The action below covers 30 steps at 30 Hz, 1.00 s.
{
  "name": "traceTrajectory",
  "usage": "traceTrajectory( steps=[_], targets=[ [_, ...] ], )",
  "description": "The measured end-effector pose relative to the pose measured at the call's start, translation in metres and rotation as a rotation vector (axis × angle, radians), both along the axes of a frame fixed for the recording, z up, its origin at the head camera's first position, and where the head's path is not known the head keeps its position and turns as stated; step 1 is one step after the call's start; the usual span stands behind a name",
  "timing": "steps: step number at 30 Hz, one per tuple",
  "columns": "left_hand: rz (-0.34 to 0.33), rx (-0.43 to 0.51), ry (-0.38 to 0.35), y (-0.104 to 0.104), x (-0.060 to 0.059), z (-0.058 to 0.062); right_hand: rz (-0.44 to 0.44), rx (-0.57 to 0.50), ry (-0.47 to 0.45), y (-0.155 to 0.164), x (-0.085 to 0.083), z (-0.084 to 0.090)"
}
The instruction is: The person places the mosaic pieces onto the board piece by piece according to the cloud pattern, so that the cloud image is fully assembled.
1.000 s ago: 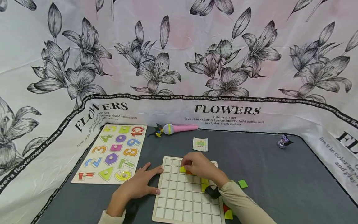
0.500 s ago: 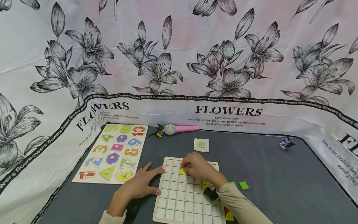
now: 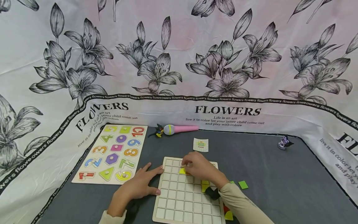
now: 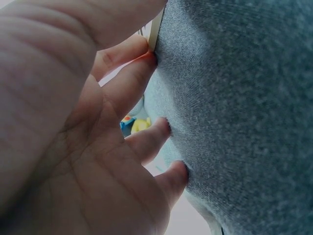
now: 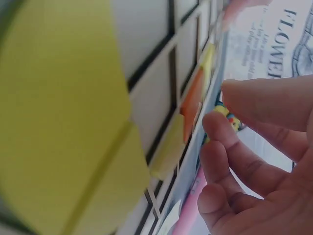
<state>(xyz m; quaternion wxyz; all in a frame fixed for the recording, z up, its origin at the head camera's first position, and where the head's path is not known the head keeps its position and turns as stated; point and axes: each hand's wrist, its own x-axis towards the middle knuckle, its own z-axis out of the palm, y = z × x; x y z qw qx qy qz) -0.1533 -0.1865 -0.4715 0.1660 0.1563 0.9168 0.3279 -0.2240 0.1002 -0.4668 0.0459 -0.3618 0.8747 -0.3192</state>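
A pale wooden grid board (image 3: 167, 203) lies on the dark table. My left hand (image 3: 138, 185) rests at its left edge with fingers spread; the left wrist view shows fingertips on the grey cloth and the board's edge. My right hand (image 3: 199, 168) is over the upper rows, beside a yellow piece (image 3: 182, 170) in a cell. In the right wrist view, an orange piece (image 5: 191, 105) sits between yellow pieces, and the thumb and fingers are apart with nothing between them. Yellow pieces (image 3: 205, 186) also lie in cells further right, partly hidden by the wrist.
A number and shape puzzle board (image 3: 112, 158) lies left. Behind are a pattern card (image 3: 200, 145), a pink toy microphone (image 3: 184, 128) and a small figurine (image 3: 159, 130); another figurine (image 3: 284, 142) stands far right. Loose green (image 3: 243, 184) and yellow (image 3: 229, 215) pieces lie right of the board.
The right fingers have shifted slightly up off the yellow piece, which now shows more plainly in its cell. The left hand has stayed at the board's edge.
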Motion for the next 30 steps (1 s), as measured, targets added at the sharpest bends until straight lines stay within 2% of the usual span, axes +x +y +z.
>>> traceTrajectory(
  steps=[7, 18, 23, 30],
  targets=[
    [-0.007, -0.007, 0.001, 0.002, 0.000, 0.000, -0.051, -0.095, -0.081, 0.020, 0.010, 0.005],
    [0.003, -0.008, -0.002, 0.001, 0.001, 0.003, -0.056, -0.147, -0.072, 0.053, 0.024, 0.020],
    [0.007, -0.004, -0.002, 0.003, 0.001, 0.003, -0.086, -0.143, -0.066, 0.068, 0.033, 0.027],
    [0.024, -0.034, -0.005, 0.003, 0.000, 0.001, -0.133, -0.091, -0.052, 0.093, 0.045, 0.028]
  ],
)
